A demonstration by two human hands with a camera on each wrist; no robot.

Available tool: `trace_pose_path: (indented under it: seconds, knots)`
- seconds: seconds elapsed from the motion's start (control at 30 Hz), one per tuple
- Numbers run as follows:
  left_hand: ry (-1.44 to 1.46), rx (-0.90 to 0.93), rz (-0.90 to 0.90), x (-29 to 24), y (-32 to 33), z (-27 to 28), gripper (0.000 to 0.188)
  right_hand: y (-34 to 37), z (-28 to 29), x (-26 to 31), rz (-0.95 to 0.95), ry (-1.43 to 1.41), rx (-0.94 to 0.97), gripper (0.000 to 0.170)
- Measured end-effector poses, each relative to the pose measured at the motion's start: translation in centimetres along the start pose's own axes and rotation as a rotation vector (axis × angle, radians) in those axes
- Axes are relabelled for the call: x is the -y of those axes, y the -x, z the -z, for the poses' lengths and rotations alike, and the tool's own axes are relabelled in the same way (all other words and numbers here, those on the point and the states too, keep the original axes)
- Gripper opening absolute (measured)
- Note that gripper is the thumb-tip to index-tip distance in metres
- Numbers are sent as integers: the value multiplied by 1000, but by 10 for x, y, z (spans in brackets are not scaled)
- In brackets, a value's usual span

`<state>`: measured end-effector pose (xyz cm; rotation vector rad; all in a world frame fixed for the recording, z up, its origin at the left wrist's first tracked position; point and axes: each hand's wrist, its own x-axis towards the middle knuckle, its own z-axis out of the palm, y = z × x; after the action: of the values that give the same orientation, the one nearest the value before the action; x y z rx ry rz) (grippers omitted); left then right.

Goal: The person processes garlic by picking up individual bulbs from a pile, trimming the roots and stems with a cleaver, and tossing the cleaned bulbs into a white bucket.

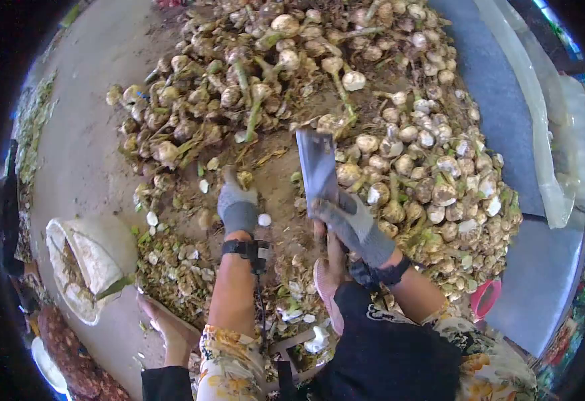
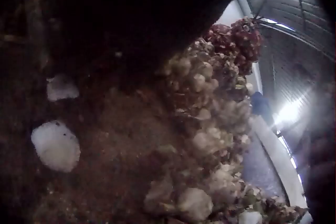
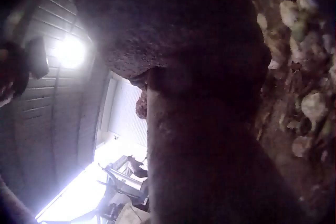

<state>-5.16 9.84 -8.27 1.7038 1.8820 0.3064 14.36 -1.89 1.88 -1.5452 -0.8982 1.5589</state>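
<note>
My right hand (image 1: 356, 227), in a grey and white glove, grips a cleaver (image 1: 318, 167) by its handle, the broad blade raised and pointing away from me. In the right wrist view the blade (image 3: 210, 166) is a large dark slab. The gloved left hand (image 1: 237, 206) is low over the dirt-covered floor, its fingers round a small yellowish bulb (image 1: 245, 179). Its fingers are lost in shadow in the left wrist view. White cut slices (image 1: 203, 186) lie beside this hand, and one pale slice (image 2: 56, 146) shows large in the left wrist view.
A heap of dirty, stemmed bulbs (image 1: 232, 87) spreads ahead. Trimmed bulbs (image 1: 432, 187) are piled on the right. Scraps (image 1: 179, 267) cover the floor near my bare foot (image 1: 169, 326). A white sack-like container (image 1: 115, 244) stands left; a pink ring-shaped object (image 1: 485, 299) lies right.
</note>
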Motion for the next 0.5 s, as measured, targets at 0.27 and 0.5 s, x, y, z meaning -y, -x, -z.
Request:
trace_pose_path:
  seconds: [0.27,0.5]
  knots:
    - [956,199,-46,26,21,22,61,4,1,0,238,842,-246,28]
    - [730,184,-296,-15,83,67,63,-15,-29,19,914,1203,-105,34]
